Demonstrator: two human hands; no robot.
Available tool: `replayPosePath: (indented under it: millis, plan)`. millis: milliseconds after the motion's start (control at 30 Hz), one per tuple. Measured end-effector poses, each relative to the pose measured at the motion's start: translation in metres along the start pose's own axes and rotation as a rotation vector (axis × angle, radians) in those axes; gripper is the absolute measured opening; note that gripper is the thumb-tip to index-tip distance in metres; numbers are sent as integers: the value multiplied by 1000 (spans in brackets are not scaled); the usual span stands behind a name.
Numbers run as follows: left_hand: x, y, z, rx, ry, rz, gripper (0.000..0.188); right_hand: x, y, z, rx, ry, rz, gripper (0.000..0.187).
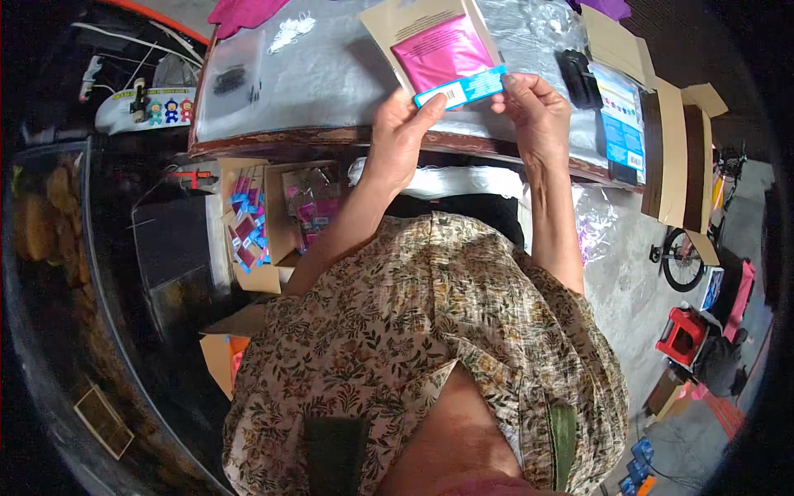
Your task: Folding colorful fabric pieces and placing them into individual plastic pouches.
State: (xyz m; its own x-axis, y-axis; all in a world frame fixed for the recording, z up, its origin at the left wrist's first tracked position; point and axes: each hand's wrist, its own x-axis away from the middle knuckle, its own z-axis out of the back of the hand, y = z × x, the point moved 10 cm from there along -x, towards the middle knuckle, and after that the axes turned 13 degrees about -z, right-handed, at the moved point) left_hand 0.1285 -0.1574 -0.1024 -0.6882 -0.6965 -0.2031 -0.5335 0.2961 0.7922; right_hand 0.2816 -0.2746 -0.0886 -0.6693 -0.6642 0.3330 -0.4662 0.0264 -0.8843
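Above the table's near edge I hold a clear packet with a folded pink item (442, 54) in it, backed by tan card. A blue and white header card (473, 88) with a barcode lies across the packet's near end. My left hand (397, 136) is closed on the left end of that card, thumb pressed on top near the barcode. With thumb and fingertips my right hand (538, 112) pinches its right end. Whether the card is fixed to the packet cannot be made out.
The table (331, 99) is covered in clear plastic. On it lie white strings (291, 31), a black case-like object (579, 78) and a blue printed package (622, 132). Below left, a carton (277, 227) contains several pink packets. A cardboard box (674, 157) stands at the table's right.
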Motion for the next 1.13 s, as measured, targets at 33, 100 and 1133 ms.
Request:
replayPosePath:
  millis: [33,100,1133]
  plan:
    - [0,0,0,1,2,-1,27,2,-4,0,-6,5,21,10]
    - [2,-5,-1,71,-17,64,29,4,-7,-1,-13,11,40,10]
    - [-2,-7,-13,238,-23,133,32,19,-35,-1,58,50,164,13]
